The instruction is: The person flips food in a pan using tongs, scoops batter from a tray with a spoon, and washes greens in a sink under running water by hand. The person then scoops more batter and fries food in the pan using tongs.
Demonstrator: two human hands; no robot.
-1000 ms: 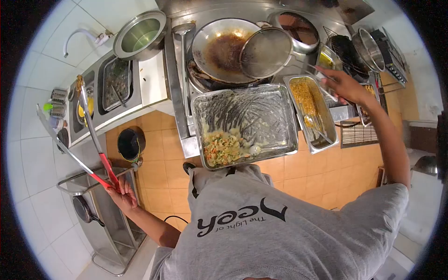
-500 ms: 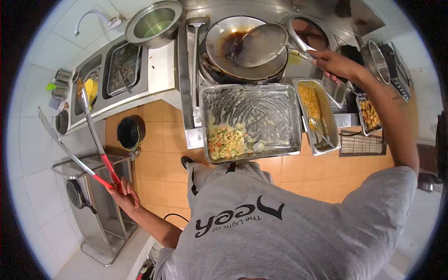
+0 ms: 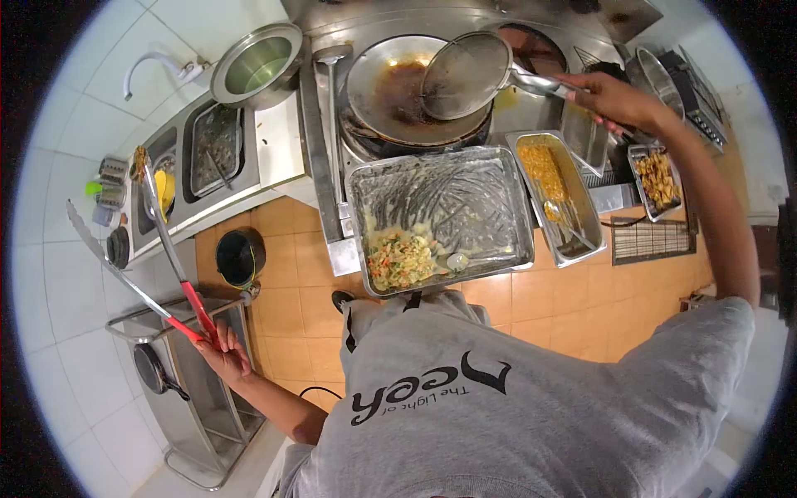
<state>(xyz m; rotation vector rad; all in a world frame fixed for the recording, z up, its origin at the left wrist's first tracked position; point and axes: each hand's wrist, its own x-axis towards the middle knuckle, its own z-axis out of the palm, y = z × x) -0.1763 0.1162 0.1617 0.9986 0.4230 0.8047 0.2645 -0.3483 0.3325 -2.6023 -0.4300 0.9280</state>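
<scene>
Seemingly at the strainer (image 3: 466, 76) step over the far wok (image 3: 397, 93), my right hand (image 3: 616, 101) clamps its handle (image 3: 540, 81), my left hand (image 3: 224, 350) clasps splayed tongs (image 3: 198, 307), and steadiness is called for.

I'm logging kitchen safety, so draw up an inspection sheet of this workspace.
Surface: steel worktop, yellowish patch right of the wok.
Job's things: strainer over the wok, contact unclear; tongs held off to the left.
Clutter: large tray with vegetable mixture in its near left corner; narrow container with orange mixture and a utensil.
Hands: left hand grips the tongs, their arms spread; right hand grips the strainer's handle.
Cables: thin black cable beside the shirt's left side; ends not visible.
Surroundings: dark bucket on tiled floor; steel cart at left.
</scene>
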